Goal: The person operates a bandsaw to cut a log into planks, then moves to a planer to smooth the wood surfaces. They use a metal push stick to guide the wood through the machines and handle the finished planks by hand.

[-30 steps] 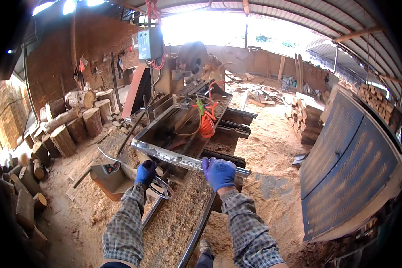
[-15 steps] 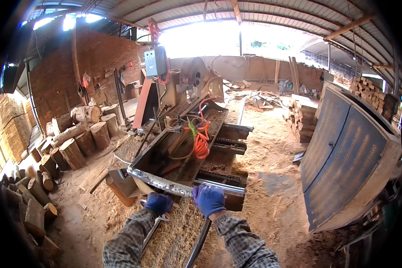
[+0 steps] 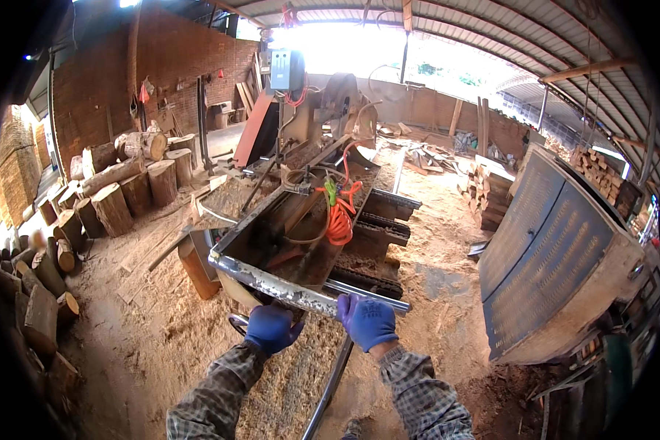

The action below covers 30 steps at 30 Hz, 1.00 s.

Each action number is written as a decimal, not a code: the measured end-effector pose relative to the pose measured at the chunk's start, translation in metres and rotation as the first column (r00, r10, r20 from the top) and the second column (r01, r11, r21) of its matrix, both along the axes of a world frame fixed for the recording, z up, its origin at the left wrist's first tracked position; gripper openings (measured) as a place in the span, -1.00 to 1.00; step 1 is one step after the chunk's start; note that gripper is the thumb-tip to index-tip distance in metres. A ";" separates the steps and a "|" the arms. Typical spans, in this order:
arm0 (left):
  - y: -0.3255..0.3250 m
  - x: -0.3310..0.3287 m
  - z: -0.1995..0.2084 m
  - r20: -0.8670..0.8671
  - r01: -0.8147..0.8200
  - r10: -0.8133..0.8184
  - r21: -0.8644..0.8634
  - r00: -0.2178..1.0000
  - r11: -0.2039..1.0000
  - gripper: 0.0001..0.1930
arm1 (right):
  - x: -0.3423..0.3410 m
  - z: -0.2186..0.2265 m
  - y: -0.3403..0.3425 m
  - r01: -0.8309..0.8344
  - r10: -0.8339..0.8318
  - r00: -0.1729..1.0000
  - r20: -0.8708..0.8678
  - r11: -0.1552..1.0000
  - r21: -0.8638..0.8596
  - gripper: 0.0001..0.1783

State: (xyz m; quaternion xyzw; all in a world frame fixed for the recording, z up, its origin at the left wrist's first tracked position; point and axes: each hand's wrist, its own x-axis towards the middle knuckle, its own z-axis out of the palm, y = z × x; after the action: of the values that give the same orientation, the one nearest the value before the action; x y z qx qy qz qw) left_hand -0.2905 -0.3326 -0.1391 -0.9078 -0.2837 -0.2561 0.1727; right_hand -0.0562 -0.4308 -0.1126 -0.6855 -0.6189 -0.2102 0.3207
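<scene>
A sawmill carriage with a worn metal end bar (image 3: 271, 282) stretches away in front of me. My right hand (image 3: 370, 321), in a blue glove, is closed over the right end of that bar. Left of it and below the bar, my left hand (image 3: 271, 330), also gloved in blue, is closed at a curved metal rim (image 3: 237, 323) that looks like part of a handwheel. Its grip is partly hidden. An orange coiled air hose (image 3: 339, 222) hangs over the carriage trough. Under my hands a dark metal rail (image 3: 328, 389) runs toward me.
Log sections (image 3: 112, 209) stand and lie at the left. A large dark metal cabinet (image 3: 543, 257) leans at the right. Stacked timber (image 3: 485, 192) lies behind it. A grey control box (image 3: 287, 70) rises above the machine. Sawdust (image 3: 154, 337) covers the ground.
The view has shifted, and the carriage sits slightly higher in it. My left hand has turned and risen beside the curved rim. My right hand stays at the bar's end.
</scene>
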 end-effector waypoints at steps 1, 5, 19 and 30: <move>-0.008 -0.002 0.010 0.005 -0.011 0.011 -0.057 1.000 0.998 -0.59 | -0.001 0.008 -0.009 0.004 -0.004 1.000 -0.014 1.000 -0.005 -0.57; -0.037 -0.004 0.064 0.083 0.023 -0.014 -0.106 0.996 0.994 -0.65 | 0.000 0.054 -0.039 0.004 -0.005 0.998 -0.061 1.000 -0.022 -0.59; -0.058 -0.043 0.121 0.255 -0.107 0.173 -0.255 0.951 0.961 -0.78 | -0.013 0.105 -0.081 -0.002 -0.001 0.998 -0.058 0.998 -0.061 -0.64; -0.060 -0.045 0.127 0.345 0.013 0.061 -0.209 0.936 0.978 -0.80 | -0.015 0.106 -0.079 0.026 -0.026 1.000 0.011 1.000 -0.002 -0.69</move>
State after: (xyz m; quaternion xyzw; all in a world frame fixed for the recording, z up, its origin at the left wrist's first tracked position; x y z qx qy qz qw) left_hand -0.3352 -0.3928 -0.0125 -0.8572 -0.3461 -0.3803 0.0269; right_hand -0.0717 -0.5103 -0.0063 -0.6929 -0.6118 -0.2173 0.3138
